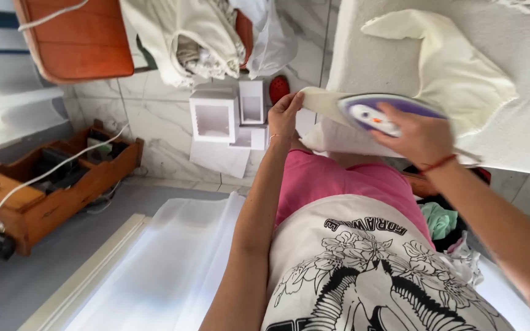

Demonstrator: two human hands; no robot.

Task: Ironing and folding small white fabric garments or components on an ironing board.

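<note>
Right hand [421,138] reaches forward, fingers clenched round the iron [378,111]. Left hand [284,115] pinches the cloth [455,67] edge; two white boxes [215,116] lie just beyond its fingertips.

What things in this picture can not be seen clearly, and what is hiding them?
Head view:
- Underside of the iron: pressed against the cream cloth, and the right hand covers its handle.
- Left hand: its fingertips go under the cloth's edge.
- Wooden box: its contents are dark and too small to identify.
- Orange chair: cut off by the top edge.
</note>
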